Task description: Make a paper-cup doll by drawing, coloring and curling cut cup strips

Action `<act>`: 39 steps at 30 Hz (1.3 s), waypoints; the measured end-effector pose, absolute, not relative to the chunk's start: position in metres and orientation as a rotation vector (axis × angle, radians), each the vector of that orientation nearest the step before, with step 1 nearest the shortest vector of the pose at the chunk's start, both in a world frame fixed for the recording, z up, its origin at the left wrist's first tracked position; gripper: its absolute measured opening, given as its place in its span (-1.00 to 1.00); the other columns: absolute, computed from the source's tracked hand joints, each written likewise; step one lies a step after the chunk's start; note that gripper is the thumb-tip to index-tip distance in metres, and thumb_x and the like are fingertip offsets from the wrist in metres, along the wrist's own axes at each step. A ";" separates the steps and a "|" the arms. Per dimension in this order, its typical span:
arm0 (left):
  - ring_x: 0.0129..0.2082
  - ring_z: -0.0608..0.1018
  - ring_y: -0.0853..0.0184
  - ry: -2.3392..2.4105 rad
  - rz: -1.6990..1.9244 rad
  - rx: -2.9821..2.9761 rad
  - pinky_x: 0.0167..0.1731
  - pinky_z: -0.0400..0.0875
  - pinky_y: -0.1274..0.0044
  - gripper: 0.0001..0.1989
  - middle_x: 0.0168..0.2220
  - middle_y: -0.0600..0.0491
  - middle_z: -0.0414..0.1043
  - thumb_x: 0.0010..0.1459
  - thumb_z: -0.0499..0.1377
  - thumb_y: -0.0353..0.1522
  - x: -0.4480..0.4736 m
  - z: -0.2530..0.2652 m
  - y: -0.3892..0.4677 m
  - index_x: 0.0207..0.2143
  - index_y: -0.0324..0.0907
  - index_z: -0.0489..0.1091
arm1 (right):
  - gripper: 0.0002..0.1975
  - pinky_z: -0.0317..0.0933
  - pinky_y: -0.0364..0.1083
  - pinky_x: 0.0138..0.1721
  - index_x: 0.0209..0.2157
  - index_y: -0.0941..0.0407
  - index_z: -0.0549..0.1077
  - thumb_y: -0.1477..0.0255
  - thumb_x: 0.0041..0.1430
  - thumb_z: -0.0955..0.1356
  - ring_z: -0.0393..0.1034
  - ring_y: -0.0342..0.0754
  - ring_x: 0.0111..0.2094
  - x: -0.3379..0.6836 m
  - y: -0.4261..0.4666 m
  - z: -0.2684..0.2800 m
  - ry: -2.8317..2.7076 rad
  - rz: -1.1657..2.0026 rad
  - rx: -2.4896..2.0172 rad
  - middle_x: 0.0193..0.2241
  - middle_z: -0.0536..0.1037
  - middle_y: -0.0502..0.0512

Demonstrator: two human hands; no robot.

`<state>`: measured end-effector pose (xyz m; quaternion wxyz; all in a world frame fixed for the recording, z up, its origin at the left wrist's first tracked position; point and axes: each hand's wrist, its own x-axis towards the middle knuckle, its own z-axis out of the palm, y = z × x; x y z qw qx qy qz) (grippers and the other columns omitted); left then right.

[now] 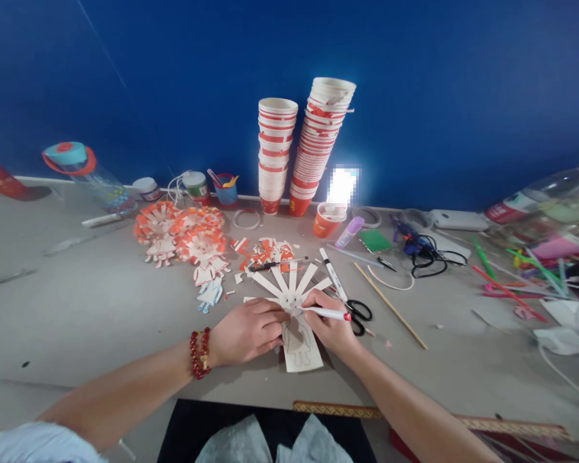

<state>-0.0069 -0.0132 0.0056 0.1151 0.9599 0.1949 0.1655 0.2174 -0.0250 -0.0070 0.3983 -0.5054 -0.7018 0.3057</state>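
In the middle of the table, in the head view, lies a white paper cut-out with long strips fanned out at the top. It has a small drawn face and a pencilled figure in a dress below. My left hand, wearing red beads, holds its left side with bent fingers. My right hand grips a white marker with a red end, its tip at the drawn face. Scissors with black handles lie beside my right hand, partly hidden. A black pen and a white marker with a black end lie behind the strips.
Orange-and-white paper dolls and paper scraps lie to the left. Two tall stacks of paper cups lean at the blue wall. A wooden stick, glue gun and coloured pipe cleaners lie right.
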 end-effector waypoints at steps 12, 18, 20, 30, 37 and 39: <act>0.04 0.42 0.21 0.576 0.486 2.799 0.00 0.34 0.36 -0.80 0.02 -0.07 0.45 0.32 0.05 -0.28 -0.007 0.005 -0.013 -0.22 -0.21 0.39 | -0.89 -0.01 -0.17 -0.53 -0.55 0.09 0.28 0.56 -0.02 0.25 0.10 -0.18 -0.60 0.217 -0.024 -0.007 -1.743 0.798 -1.292 -0.66 0.26 -0.11; 0.04 0.42 0.21 0.572 0.491 2.803 -0.01 0.34 0.36 -0.80 0.01 -0.07 0.45 0.32 0.04 -0.29 -0.007 0.005 -0.013 -0.22 -0.20 0.39 | -0.89 0.01 -0.17 -0.52 -0.55 0.10 0.31 0.57 -0.02 0.25 0.12 -0.17 -0.59 0.217 -0.024 -0.009 -1.744 0.828 -1.253 -0.64 0.29 -0.09; 0.04 0.42 0.21 0.577 0.485 2.806 -0.02 0.34 0.36 -0.80 0.02 -0.08 0.45 0.32 0.04 -0.29 -0.006 0.005 -0.013 -0.22 -0.20 0.39 | -0.89 0.02 -0.17 -0.52 -0.55 0.10 0.31 0.56 -0.01 0.25 0.13 -0.17 -0.59 0.218 -0.024 -0.010 -1.731 0.822 -1.262 -0.64 0.29 -0.09; 0.04 0.43 0.21 0.579 0.521 2.785 0.00 0.33 0.36 -0.84 0.02 -0.04 0.45 0.31 0.06 -0.30 -0.006 0.006 -0.014 -0.27 -0.19 0.36 | -0.90 0.13 -0.15 -0.50 -0.46 0.10 0.35 0.48 0.14 0.26 0.27 -0.13 -0.56 0.219 -0.026 -0.005 -1.568 0.957 -1.199 -0.61 0.39 -0.05; 0.02 0.44 0.19 0.563 0.637 2.749 0.01 0.32 0.34 -0.79 0.00 -0.09 0.45 0.32 0.03 -0.24 -0.006 0.008 -0.015 -0.22 -0.19 0.33 | -0.89 0.21 -0.13 -0.49 -0.38 0.08 0.33 0.35 0.18 0.31 0.36 -0.09 -0.54 0.226 -0.030 0.006 -1.486 0.981 -1.093 -0.57 0.45 -0.01; 0.01 0.43 0.21 0.574 0.702 2.731 0.02 0.31 0.36 -0.80 -0.04 -0.08 0.46 0.33 0.01 -0.25 -0.005 0.010 -0.015 -0.22 -0.19 0.32 | -0.86 0.20 -0.14 -0.50 -0.41 0.09 0.35 0.33 0.17 0.32 0.35 -0.10 -0.55 0.228 -0.031 0.009 -1.486 0.995 -1.073 -0.57 0.46 -0.01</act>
